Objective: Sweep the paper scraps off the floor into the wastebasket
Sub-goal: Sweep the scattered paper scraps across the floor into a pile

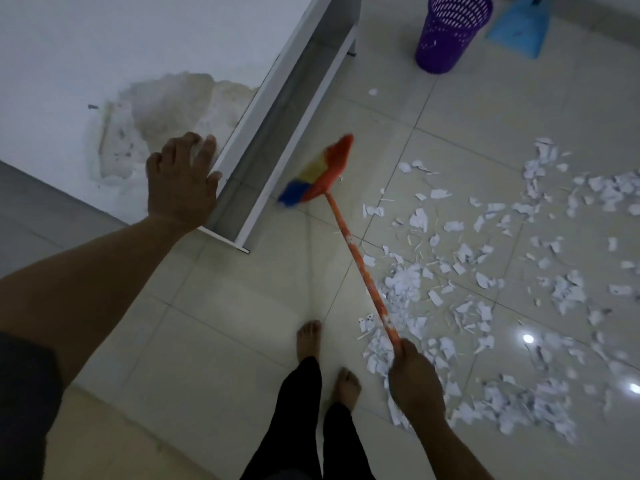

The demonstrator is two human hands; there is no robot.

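The right hand (pixel 414 379) gripped the broom (pixel 320 176) by its handle end, fingers curled round it. The bristles stood beside the white table (pixel 104 46), clear of the paper scraps (pixel 485 271) strewn on the tiles, apparently ready for a gathering stroke. The left hand (pixel 181 181), fingers spread, lay at the tabletop edge, probably for balance. The purple wastebasket (pixel 450 32) stood well apart, beside a blue dustpan (pixel 519 29).

Bare floor tiles (pixel 221 341) lie open — a white shelf (pixel 277 140) blocks the left.

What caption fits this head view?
Right hand holds an orange broom beside scattered paper scraps; purple wastebasket stands ahead, left hand spread open.
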